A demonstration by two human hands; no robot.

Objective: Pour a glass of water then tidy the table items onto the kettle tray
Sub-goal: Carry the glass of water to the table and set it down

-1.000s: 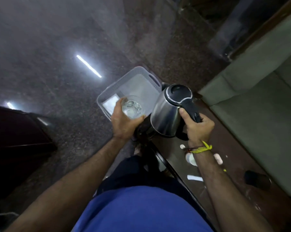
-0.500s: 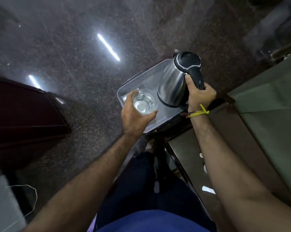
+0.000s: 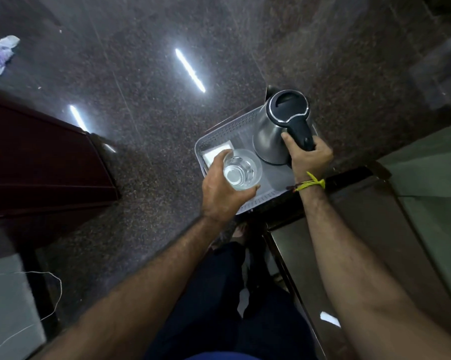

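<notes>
the left hand has its fingers wrapped round a clear drinking glass with water in it, held over the near part of the grey perforated plastic tray. the right hand grips the black handle of the stainless steel electric kettle, upright in the tray. a white folded paper lies in the tray's left corner. the tray sits at the end of a dark tabletop.

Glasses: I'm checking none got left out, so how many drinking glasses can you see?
1. The only glass is held in the left hand, above the grey tray, beside the kettle that the right hand grips. Others may lie outside the view.
</notes>
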